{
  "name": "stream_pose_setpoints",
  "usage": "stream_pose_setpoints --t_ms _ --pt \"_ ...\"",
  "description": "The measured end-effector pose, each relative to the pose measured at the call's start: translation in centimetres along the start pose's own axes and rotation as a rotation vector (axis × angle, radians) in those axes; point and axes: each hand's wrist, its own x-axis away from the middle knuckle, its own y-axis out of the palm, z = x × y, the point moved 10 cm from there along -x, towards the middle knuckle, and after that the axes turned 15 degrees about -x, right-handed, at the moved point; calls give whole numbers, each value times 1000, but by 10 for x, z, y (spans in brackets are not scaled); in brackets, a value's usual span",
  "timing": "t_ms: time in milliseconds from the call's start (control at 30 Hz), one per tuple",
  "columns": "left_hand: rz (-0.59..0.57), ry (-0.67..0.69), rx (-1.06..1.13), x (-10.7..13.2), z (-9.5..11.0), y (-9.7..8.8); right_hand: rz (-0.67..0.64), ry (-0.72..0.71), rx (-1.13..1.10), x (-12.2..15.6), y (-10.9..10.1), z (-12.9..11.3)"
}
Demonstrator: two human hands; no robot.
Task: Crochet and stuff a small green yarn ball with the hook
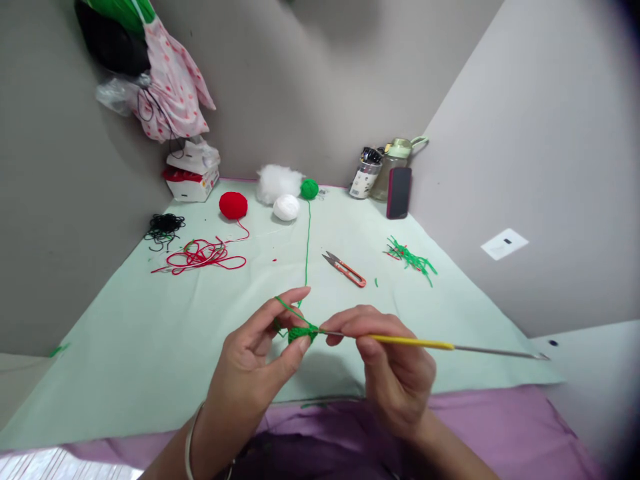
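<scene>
Between the thumb and fingers of my left hand [260,360] is a small piece of green crochet work [300,333]. Green yarn [307,247] loops over the raised index finger and runs back across the table to a green yarn ball [309,189]. My right hand [395,367] grips a crochet hook [415,341] with a yellow handle and metal ends. The hook's left tip meets the crochet work at its right edge; whether it sits inside a stitch cannot be made out. Its other end points right, over the table.
Orange-handled thread snips [345,269] lie beyond my hands, with green yarn scraps [411,259] to their right. Farther back are a red yarn ball [233,205], loose red yarn [200,257], black yarn [166,229], a white ball [286,207], white stuffing [279,183], a phone [399,193] and a bottle [395,167].
</scene>
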Motion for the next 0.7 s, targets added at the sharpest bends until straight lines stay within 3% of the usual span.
stream_pose_setpoints --t_ms 233,367,500,600,700 --pt "-23 -70 27 -1 -8 0 -53 -17 13 0 5 -1" --pt "-4 94 -90 -1 -2 -5 -98 -88 84 -3 10 -9" --pt "86 254 -208 6 12 -11 -201 -220 337 3 23 -15" --pt "104 213 -175 7 8 -12 -214 -370 503 13 28 -21" --pt "34 56 35 2 -4 -4 -240 -435 616 19 34 -24"
